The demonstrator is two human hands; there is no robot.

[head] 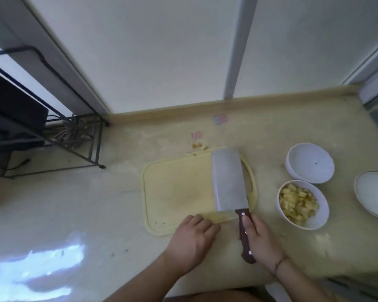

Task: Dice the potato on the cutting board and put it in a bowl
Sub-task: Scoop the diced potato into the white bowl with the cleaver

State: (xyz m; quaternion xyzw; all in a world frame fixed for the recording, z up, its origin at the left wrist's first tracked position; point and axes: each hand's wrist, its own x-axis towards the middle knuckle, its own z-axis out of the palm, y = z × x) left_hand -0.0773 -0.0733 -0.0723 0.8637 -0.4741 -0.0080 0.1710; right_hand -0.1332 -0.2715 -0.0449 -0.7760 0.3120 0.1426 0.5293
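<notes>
Pale countertop (96, 203) under a yellow cutting board (172, 182). Right hand (262, 238) gripping cleaver (227, 182); left hand (192, 238) curled over potato strip (220, 216) at near edge. Diced potato in bowl (314, 221), right.

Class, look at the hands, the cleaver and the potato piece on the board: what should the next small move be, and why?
Probably bring the cleaver down across the potato strip. The left hand holds that strip at the cutting board's near edge, the right hand grips the handle, and it is not yet diced like the bowl's cubes.
</notes>
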